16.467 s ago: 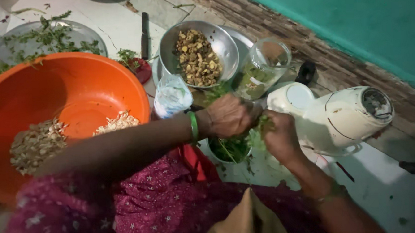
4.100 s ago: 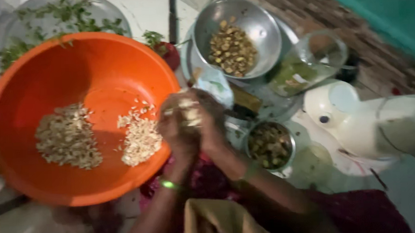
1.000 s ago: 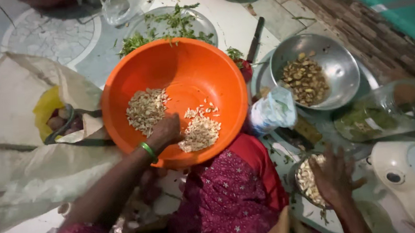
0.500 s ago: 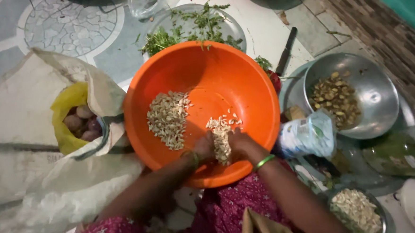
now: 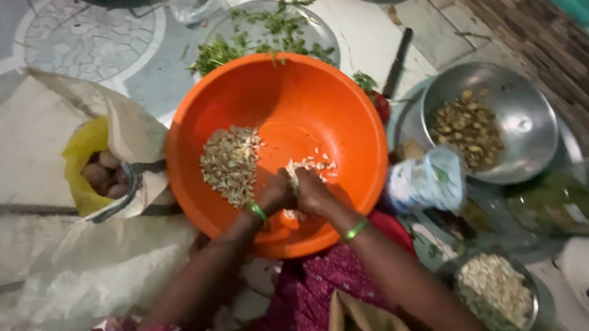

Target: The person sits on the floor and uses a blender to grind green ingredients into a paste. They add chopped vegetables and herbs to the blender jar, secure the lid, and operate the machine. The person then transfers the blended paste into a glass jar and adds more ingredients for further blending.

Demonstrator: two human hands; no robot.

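Note:
A big orange plastic bowl [image 5: 318, 97] sits on the floor in front of me. Inside it lie a heap of brownish peels or husks [image 5: 229, 163] on the left and a smaller heap of pale peeled pieces [image 5: 313, 166] in the middle. My left hand [image 5: 275, 193] and my right hand [image 5: 314, 193] meet over the pale heap, fingers bunched together on some of the pieces. Each wrist wears a green bangle.
A steel bowl [image 5: 527, 113] of brown pieces stands at the right, a small bowl of pale pieces [image 5: 496, 290] at lower right. A plate of green leaves [image 5: 261, 33] lies behind the orange bowl, a knife [image 5: 396, 63] beside it. White sacking [image 5: 35, 219] with a yellow bag [image 5: 89, 156] lies left.
My right hand came from the small bowl at lower right into the orange bowl and joined my left hand over the pale heap. The view shifted slightly.

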